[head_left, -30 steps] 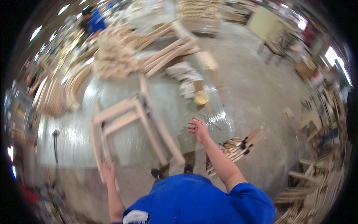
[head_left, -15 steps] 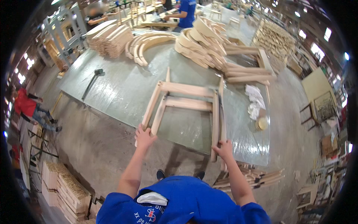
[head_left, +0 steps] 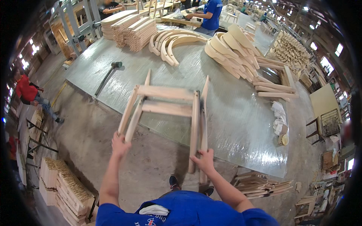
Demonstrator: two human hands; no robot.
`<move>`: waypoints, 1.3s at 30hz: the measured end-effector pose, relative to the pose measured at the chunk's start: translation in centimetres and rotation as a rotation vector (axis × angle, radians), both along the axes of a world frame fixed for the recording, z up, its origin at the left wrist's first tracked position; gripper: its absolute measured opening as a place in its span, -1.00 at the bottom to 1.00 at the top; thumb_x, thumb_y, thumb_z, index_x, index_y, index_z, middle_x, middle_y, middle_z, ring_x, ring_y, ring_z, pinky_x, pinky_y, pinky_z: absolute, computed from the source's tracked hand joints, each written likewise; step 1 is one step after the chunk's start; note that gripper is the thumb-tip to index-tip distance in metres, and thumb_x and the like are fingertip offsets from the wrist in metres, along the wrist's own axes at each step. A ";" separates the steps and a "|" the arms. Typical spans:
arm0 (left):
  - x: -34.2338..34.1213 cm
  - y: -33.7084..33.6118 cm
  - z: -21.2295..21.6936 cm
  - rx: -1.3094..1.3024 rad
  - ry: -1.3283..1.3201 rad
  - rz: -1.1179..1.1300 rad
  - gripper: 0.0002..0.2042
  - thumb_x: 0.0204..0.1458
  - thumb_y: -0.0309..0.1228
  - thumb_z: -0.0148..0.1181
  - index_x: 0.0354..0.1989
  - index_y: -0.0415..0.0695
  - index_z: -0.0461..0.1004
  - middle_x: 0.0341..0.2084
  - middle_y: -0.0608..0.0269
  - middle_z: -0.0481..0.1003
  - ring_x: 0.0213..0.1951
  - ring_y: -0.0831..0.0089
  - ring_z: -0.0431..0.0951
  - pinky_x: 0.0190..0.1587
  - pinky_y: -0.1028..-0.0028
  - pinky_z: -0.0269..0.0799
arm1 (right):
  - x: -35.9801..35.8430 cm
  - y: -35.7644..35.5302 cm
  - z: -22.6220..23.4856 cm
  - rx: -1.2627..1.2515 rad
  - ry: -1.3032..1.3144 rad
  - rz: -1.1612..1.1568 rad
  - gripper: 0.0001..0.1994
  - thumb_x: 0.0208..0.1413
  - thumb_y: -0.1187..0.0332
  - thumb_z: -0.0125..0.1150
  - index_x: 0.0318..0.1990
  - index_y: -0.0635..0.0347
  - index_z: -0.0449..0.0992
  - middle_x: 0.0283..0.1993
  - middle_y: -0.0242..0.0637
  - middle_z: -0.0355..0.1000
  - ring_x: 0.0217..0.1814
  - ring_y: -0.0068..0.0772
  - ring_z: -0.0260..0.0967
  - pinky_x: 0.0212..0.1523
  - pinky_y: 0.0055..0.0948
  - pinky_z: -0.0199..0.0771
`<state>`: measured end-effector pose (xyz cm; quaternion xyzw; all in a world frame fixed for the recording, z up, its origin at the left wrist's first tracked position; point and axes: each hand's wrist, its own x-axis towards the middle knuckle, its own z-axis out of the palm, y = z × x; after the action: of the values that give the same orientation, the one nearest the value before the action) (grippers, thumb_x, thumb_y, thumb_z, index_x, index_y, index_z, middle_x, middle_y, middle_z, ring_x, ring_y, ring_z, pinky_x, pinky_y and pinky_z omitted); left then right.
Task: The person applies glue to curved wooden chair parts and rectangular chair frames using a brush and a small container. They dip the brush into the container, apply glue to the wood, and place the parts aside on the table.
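A pale wooden chair frame [head_left: 166, 92] is held out in front of me over the table's near edge, its two crossbars on the far side. My left hand [head_left: 120, 145] grips the near ends of its left legs. Closed around the near part of the right legs is my right hand [head_left: 204, 159]. Dark marks show near the joints. Whether the frame touches the table [head_left: 233, 124] cannot be told. A dark-headed mallet [head_left: 116, 65] lies on the table to the left of the frame.
Stacked wooden slats [head_left: 134, 32], curved pieces [head_left: 173, 44] and bent backrest parts [head_left: 230, 49] line the table's far side. White cloth [head_left: 278, 116] and a small round container [head_left: 283, 139] sit at right. Below are bundled sticks [head_left: 260, 185] and stacked wood [head_left: 66, 186]. A red-shirted person [head_left: 28, 90] is at left.
My hands and the chair frame have moved left, bringing the frame partly off the table's near edge. The view has turned, so the table and its piles appear farther right.
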<state>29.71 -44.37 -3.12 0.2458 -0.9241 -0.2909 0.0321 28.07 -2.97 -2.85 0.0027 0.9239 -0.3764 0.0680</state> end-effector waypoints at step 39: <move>2.8 70.0 0.1 -0.194 0.168 -1.547 -0.55 -0.10 -0.36 0.19 0.03 -0.10 0.33 0.17 -0.07 0.09 0.21 -0.08 0.01 0.23 0.07 -0.09 | 28.8 48.6 -19.4 0.058 -0.254 -1.029 -0.57 -0.16 0.23 0.23 -0.04 0.00 0.41 0.03 -0.20 0.28 0.12 -0.02 0.19 0.08 -0.19 0.27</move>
<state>32.47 25.67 -3.06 -0.4945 -0.8486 -0.1659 -0.0886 56.91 45.61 -22.29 0.5033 0.7977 -0.3320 -0.0142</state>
